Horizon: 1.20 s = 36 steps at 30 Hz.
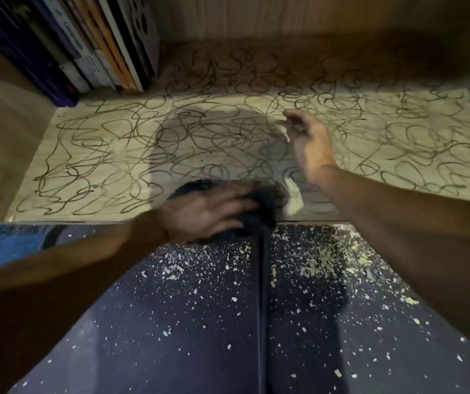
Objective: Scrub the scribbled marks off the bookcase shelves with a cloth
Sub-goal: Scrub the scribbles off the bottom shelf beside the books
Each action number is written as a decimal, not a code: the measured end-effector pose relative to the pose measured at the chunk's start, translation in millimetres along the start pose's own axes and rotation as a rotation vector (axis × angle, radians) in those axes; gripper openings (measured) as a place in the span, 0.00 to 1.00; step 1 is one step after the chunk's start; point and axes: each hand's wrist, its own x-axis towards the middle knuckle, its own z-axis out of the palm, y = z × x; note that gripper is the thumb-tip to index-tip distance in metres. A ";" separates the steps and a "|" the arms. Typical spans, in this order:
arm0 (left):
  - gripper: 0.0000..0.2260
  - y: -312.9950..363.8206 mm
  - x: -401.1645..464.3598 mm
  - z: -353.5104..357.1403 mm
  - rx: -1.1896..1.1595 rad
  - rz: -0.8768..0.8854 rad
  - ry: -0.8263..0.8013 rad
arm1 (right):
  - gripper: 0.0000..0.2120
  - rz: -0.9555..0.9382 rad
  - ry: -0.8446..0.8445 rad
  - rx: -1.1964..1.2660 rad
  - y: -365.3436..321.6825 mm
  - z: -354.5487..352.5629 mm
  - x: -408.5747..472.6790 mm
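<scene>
1. The left hand lies blurred, fingers spread flat on one dark cloth at the shelf's near edge.
2. The right hand hovers further in, fingertips loosely bunched; whether they pinch the pale scrap there is unclear.
3. Scribbled marks cover the shelf.
4. Books stand far left; their spine lettering is unreadable, their number uncertain.
</scene>
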 end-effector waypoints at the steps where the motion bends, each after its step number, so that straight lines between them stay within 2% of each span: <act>1: 0.19 -3.7 12.2 -7.8 -0.034 -0.107 0.097 | 0.17 0.000 0.002 -0.009 -1.0 -8.8 4.7; 3: 0.19 -17.3 51.0 -17.0 -0.110 -0.444 0.222 | 0.15 0.058 0.011 0.118 -5.7 -19.9 14.2; 5: 0.19 -33.5 92.1 -8.4 -0.203 -0.793 0.128 | 0.12 0.086 0.052 0.157 -8.2 -22.9 23.3; 6: 0.20 -32.7 108.0 -0.3 -0.222 -0.882 0.026 | 0.11 0.080 0.067 0.155 -7.9 -24.0 24.4; 7: 0.21 -24.7 119.5 11.6 -0.190 -0.874 -0.067 | 0.10 0.070 0.067 0.158 -7.7 -27.0 21.6; 8: 0.23 -10.1 127.3 25.9 -0.133 -0.793 -0.130 | 0.11 0.052 0.058 0.114 -2.9 -31.9 18.8; 11: 0.23 52.1 126.8 40.3 -0.051 -0.372 -0.161 | 0.13 0.027 -0.017 -0.028 15.3 -44.0 -1.8; 13: 0.22 75.2 118.2 39.4 -0.122 -0.078 -0.162 | 0.12 0.065 0.003 0.036 28.6 -53.0 -15.1; 14: 0.22 76.3 115.1 35.7 -0.199 -0.016 -0.156 | 0.12 0.088 0.043 0.056 34.5 -59.1 -17.2; 16: 0.21 66.3 113.2 21.5 -0.340 -0.092 -0.090 | 0.12 0.146 0.085 0.100 41.8 -71.7 -16.2; 19: 0.18 43.3 137.4 12.2 -0.287 -0.500 0.221 | 0.12 0.208 0.134 0.168 38.7 -93.7 -12.9; 20: 0.18 34.0 152.9 13.4 -0.264 -0.669 0.211 | 0.12 0.210 0.152 0.176 39.5 -99.6 -10.9; 21: 0.19 28.5 168.3 16.8 -0.246 -0.811 0.120 | 0.11 0.214 0.165 0.170 39.2 -104.4 -9.6; 22: 0.20 28.2 182.3 25.3 -0.212 -0.873 -0.015 | 0.11 0.219 0.172 0.166 39.7 -107.5 -8.2; 24: 0.20 49.0 199.8 46.7 -0.115 -0.740 -0.201 | 0.11 0.230 0.156 0.149 40.2 -113.0 -7.0; 26: 0.20 83.3 201.5 56.3 -0.077 -0.449 -0.186 | 0.09 0.208 0.138 0.114 43.7 -116.0 -7.3; 28: 0.19 113.4 192.2 57.1 -0.277 -0.189 -0.152 | 0.07 0.195 0.104 0.103 46.5 -119.2 -9.1; 29: 0.19 120.3 186.2 53.4 -0.440 -0.141 -0.149 | 0.07 0.190 0.090 0.110 43.6 -120.5 -12.1; 30: 0.19 121.8 180.4 45.9 -0.567 -0.139 -0.127 | 0.07 0.185 0.084 0.120 45.5 -120.4 -11.3; 32: 0.17 111.4 168.4 26.1 -0.661 -0.269 -0.016 | 0.13 0.186 0.074 0.132 36.6 -118.0 -15.5; 34: 0.15 86.8 154.3 6.2 -0.619 -0.484 0.273 | 0.22 0.184 -0.017 0.233 22.1 -106.1 -19.2; 36: 0.16 52.6 135.4 -8.7 -0.699 -0.728 0.511 | 0.22 0.201 -0.173 0.372 -1.8 -85.1 -28.2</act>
